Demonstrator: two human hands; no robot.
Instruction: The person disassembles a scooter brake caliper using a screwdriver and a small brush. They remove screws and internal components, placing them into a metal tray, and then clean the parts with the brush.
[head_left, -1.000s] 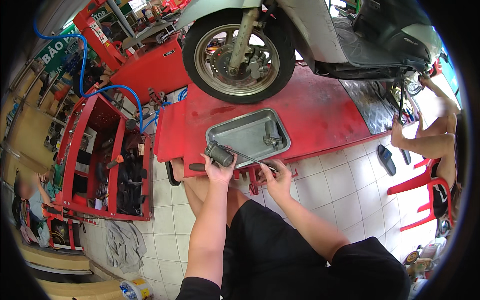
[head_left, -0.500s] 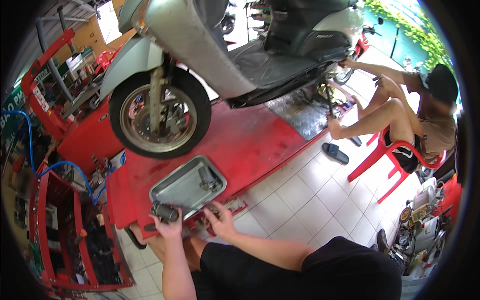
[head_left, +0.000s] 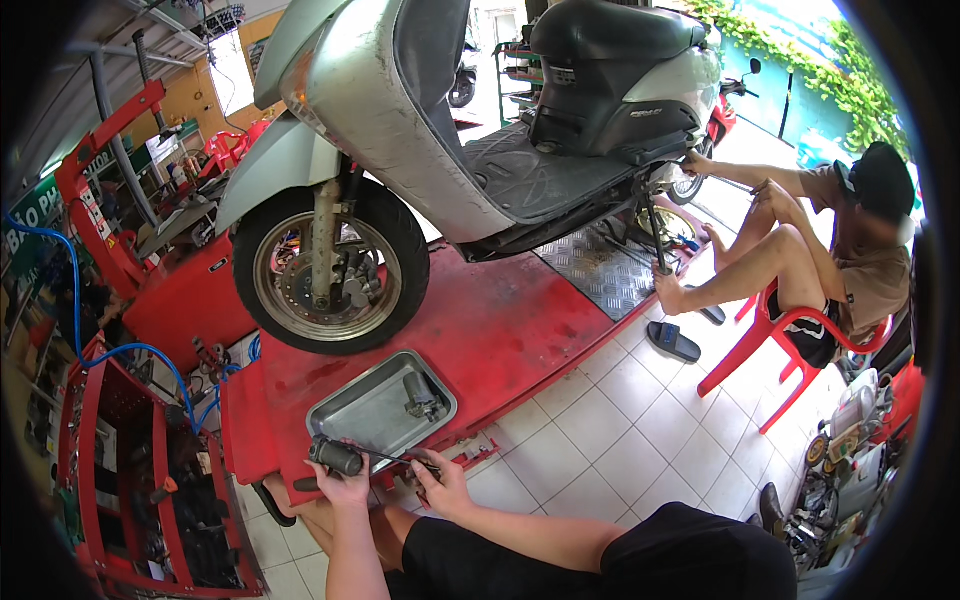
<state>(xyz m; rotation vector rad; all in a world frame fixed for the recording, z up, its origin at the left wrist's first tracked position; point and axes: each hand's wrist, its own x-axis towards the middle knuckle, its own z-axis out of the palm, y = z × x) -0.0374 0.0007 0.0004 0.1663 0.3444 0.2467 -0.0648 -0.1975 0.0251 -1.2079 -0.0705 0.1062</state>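
Observation:
My left hand (head_left: 343, 487) is wrapped round a dark, cylindrical, motor-like part (head_left: 338, 457), held over the near left corner of a metal tray (head_left: 340, 412). My right hand (head_left: 446, 490) grips the dark handle of a screwdriver (head_left: 385, 456). Its thin shaft points left at the end of the cylinder; whether the tip touches cannot be made out. Inside the tray, toward its right end, lies another metal part (head_left: 424, 398) with a round body.
The tray rests on a red lift platform (head_left: 520, 325) beneath a silver scooter (head_left: 400, 140). At right, a person (head_left: 850, 220) on a red plastic chair (head_left: 740, 365) reaches toward the scooter's rear. Sandals (head_left: 674, 342) lie on the tiles. A red tool rack (head_left: 165, 480) stands left.
The view has tilted up a little, so the scene sits lower. The right hand has turned slightly, and the screwdriver shows more plainly, its shaft directed at the cylinder.

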